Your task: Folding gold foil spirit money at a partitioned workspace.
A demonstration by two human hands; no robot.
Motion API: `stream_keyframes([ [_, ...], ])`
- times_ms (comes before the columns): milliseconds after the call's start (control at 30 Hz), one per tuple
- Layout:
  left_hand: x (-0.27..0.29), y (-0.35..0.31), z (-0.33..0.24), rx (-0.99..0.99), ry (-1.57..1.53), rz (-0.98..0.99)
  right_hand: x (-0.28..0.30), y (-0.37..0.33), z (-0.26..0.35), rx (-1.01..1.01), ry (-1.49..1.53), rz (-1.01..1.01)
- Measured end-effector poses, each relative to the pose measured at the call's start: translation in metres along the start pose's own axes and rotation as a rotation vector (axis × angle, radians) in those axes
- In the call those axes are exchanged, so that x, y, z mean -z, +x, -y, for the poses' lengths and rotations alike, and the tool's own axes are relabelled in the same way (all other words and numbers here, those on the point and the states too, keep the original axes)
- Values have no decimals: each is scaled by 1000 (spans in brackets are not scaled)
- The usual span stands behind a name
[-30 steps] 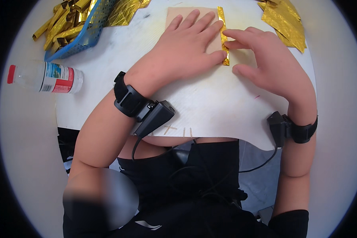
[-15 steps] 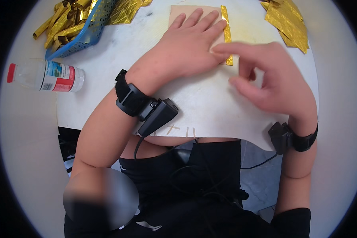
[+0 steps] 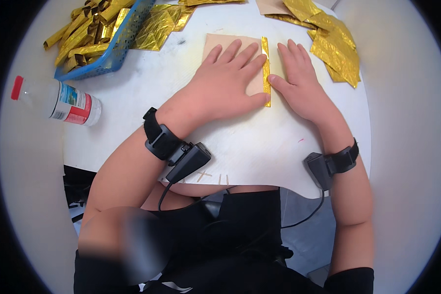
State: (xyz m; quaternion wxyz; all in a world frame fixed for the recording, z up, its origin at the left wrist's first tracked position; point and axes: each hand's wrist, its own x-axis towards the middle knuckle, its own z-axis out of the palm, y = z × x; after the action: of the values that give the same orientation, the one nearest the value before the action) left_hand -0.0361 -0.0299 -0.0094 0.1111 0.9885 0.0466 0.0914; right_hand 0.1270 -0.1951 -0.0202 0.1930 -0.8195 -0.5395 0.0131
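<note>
We see the gold strip [image 3: 266, 71] along the right edge of the tan sheet [image 3: 256, 85] on the tabletop [image 3: 250, 147], its long axis running away from us, between our 2 grips. Our left grip [image 3: 225, 88], nearer, spreads flat over the sheet, thumb and index reaching the strip; our right grip [image 3: 300, 87] lies open just rightward. Neither clasps anything. The bottle [image 3: 36, 98] wears a printed blue, white and red label [image 3: 73, 104].
</note>
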Motion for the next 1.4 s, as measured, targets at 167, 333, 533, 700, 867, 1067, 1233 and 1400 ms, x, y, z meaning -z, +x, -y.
stream_keyframes([
  [167, 1, -1, 0, 8, -31, -12, -7, 18, 0, -75, -114, 4],
  [333, -3, 0, -1, 23, -42, -8, -13, 39, -4, -145, -188, 30],
  [533, -5, 1, -4, 65, -33, -26, -20, 62, -10, -155, -193, 23],
  [700, -5, 0, -3, 75, -64, -19, -20, 77, -14, -160, -188, 28],
  [867, -4, 0, -4, 86, -60, -4, -22, 88, -17, -166, -182, 24],
  [1067, -2, 1, -5, 90, -51, 11, -23, 98, -21, -186, -209, -9],
  [1233, 0, -2, -1, 94, -45, 28, -29, 100, -14, -161, -138, -113],
  [1400, 4, 0, -1, 119, -58, 43, -29, 84, -31, -49, -55, -197],
])
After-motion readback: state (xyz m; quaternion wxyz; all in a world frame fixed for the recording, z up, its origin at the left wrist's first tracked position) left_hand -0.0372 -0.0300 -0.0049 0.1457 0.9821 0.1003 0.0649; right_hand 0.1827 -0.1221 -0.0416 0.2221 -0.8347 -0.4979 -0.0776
